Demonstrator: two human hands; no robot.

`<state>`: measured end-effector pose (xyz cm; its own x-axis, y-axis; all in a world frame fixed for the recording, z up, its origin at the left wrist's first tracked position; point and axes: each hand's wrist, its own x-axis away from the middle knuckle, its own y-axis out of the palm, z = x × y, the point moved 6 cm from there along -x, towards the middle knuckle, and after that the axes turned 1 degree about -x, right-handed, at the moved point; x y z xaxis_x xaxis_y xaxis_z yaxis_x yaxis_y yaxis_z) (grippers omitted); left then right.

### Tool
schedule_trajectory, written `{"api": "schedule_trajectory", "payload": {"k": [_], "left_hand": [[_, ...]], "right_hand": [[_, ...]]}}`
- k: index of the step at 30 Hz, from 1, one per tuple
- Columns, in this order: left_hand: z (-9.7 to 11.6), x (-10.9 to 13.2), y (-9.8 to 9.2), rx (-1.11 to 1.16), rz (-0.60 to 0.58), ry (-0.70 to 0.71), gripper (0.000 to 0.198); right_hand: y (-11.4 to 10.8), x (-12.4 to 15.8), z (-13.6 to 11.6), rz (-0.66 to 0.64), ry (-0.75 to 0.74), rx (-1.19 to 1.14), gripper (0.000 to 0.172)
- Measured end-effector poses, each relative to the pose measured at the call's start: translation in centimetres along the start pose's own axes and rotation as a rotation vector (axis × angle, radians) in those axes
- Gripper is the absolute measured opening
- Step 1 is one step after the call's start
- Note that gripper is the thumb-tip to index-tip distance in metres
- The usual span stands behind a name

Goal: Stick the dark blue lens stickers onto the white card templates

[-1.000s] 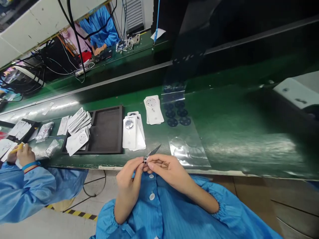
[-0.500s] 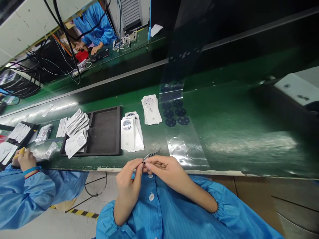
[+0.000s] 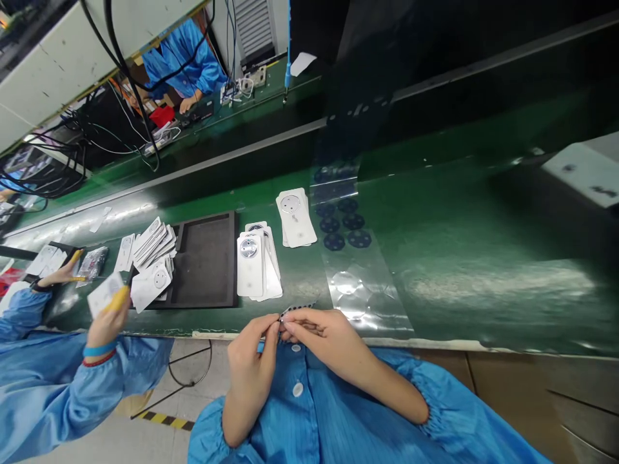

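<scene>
At the near edge of the bench, both of my hands are closed and their fingertips meet. My right hand (image 3: 326, 332) pinches a narrow strip of small black dots (image 3: 304, 307), whose free end sticks out beyond the fingers. Thumb and index finger of my left hand (image 3: 254, 354) close on the strip's near end, where a tiny dark spot shows between the fingertips. Just beyond lie a stack of white cards with silver round faces (image 3: 250, 267) and a second stack of white cards (image 3: 298, 222).
Clear film (image 3: 370, 290) with dark blue discs (image 3: 333, 241) lies right of the stacks. A black tray (image 3: 206, 264) holds white cards (image 3: 152, 283) at its left. A co-worker's hand (image 3: 104, 325) with yellow finger covers lifts a white card (image 3: 104, 293). Black cables (image 3: 116, 48) hang upper left.
The co-worker's hands at left have moved apart; one now holds a white card near the tray. My hands keep the same pinch on the strip. The view has shifted slightly.
</scene>
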<state>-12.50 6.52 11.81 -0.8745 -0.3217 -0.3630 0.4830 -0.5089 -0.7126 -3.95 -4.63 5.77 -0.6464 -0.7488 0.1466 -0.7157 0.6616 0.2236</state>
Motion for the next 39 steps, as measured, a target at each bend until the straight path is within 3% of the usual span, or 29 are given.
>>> {"api": "schedule_trajectory", "payload": {"k": [5, 13, 19, 27, 31, 39], "left_hand": [[0.0, 0.0, 0.2, -0.046, -0.040, 0.008, 0.016], [0.5, -0.1, 0.3, -0.184, -0.193, 0.199, 0.025], [0.7, -0.2, 0.6, -0.293, -0.255, 0.299, 0.027], [-0.8, -0.4, 1.3, -0.270, -0.146, 0.254, 0.015], [-1.7, -0.7, 1.5, -0.233, -0.139, 0.216, 0.015], [-3.9, -1.7, 1.1, -0.043, -0.175, -0.003, 0.018]], "right_hand": [[-0.2, -0.1, -0.4, -0.015, -0.041, 0.100, 0.023], [-0.2, 0.0, -2.0, 0.013, -0.266, 0.490, 0.023], [0.7, 0.3, -1.4, -0.009, -0.415, 0.709, 0.032], [1.2, -0.4, -1.3, 0.040, -0.383, 0.694, 0.026], [1.0, -1.3, -1.0, 0.049, -0.300, 0.617, 0.022], [0.8, -3.2, -0.6, 0.056, -0.176, 0.507, 0.018]]}}
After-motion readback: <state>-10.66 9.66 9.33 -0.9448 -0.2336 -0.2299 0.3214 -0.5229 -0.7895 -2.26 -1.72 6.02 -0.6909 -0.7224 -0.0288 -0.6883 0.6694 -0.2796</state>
